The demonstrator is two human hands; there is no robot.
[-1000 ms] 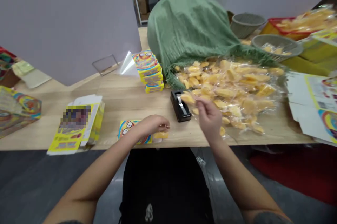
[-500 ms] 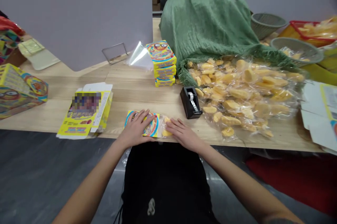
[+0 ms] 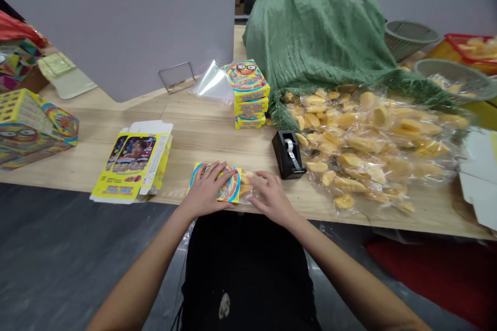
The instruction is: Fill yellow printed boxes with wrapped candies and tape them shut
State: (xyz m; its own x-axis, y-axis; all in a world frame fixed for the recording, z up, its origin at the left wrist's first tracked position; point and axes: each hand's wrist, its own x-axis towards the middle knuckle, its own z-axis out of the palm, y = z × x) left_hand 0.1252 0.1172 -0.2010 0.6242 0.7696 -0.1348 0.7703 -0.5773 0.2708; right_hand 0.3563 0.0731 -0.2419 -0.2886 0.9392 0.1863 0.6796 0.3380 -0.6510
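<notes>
A small colourful cartoon box (image 3: pixel 229 188) lies flat at the near edge of the wooden table (image 3: pixel 194 139). My left hand (image 3: pixel 207 188) rests on top of it with fingers spread. My right hand (image 3: pixel 269 197) lies just to the right, fingers stretched over yellow wrapped pieces (image 3: pixel 245 182) at the box's open end. A black tape dispenser (image 3: pixel 289 154) stands right of the hands. A big heap of clear-wrapped yellow pieces (image 3: pixel 373 139) spreads beyond it.
A stack of the same boxes (image 3: pixel 248 92) stands behind, beside a green cloth mound (image 3: pixel 322 36). Flattened yellow cartons (image 3: pixel 134 162) lie left, a larger colourful box (image 3: pixel 31 126) at far left. Grey baskets (image 3: pixel 452 74) and a red basket (image 3: pixel 471 51) sit far right.
My right hand came back from the heap by the tape dispenser to the box's end. My left hand flattened onto the box. The camera view shifted right.
</notes>
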